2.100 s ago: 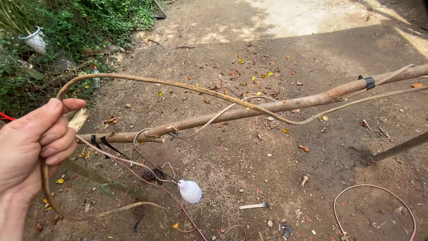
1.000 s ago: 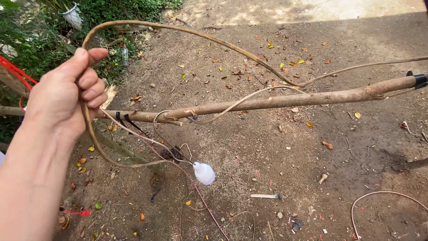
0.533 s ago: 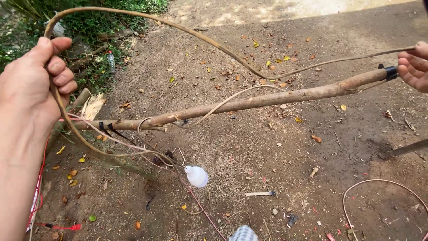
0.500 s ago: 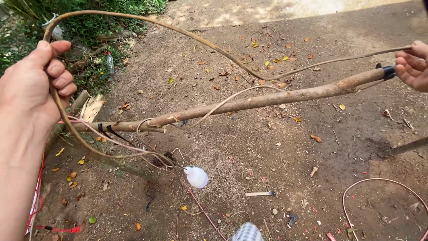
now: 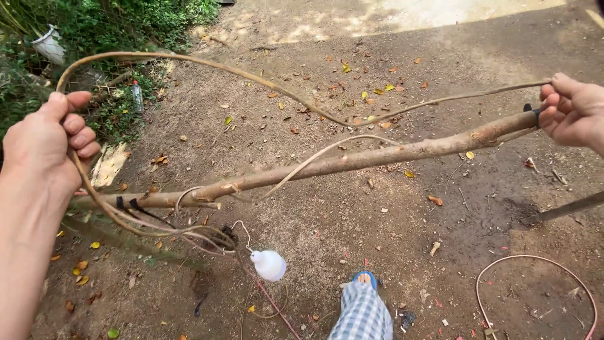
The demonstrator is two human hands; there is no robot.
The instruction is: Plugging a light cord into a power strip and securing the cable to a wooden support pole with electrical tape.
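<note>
While both hands grip tan cable (image 5: 189, 60), left hand (image 5: 47, 141), right hand (image 5: 572, 113), branch (image 5: 352, 160) between.

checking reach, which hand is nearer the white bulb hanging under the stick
Left. The left hand is up-left of the white bulb; the right hand is far off at the stick's other end.

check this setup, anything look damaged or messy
Yes. The tan cable held by the left hand and right hand loops loosely off the wooden pole. Near the pole's left end it tangles above a dangling white bulb. A plastic bottle lies littered by the bushes.
</note>
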